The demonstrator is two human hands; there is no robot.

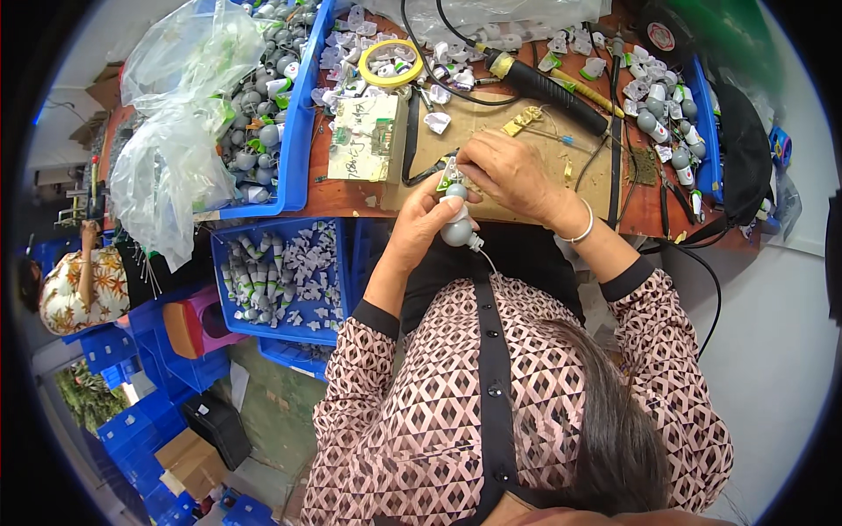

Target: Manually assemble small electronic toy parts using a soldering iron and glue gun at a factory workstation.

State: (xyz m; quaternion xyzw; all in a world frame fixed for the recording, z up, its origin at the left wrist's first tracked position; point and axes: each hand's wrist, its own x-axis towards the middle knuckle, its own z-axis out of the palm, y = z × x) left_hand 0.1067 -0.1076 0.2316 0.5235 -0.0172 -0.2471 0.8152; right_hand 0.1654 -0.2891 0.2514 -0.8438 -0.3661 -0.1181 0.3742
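Near the table's front edge, my left hand [421, 217] is closed around a small grey-and-white plastic assembly [458, 231]. It has rounded grey parts, a bit of green at its upper end, and a thin pale wire trailing from its lower end. My right hand [516, 178] has its fingers pinched together at the upper end of this assembly. Whatever small piece lies between those fingertips is hidden. Just beyond my hands is a brown board [478, 112] with loose white plastic shells [437, 122] on it.
Blue bins of grey-and-white parts stand at left [296, 167], lower left [230, 326] and right [707, 131]. A yellow tape roll [365, 70], a marked block [368, 140], a thick black-handled tool [553, 95] with a cable, and pliers [674, 195] lie around. Another person [85, 285] is far left.
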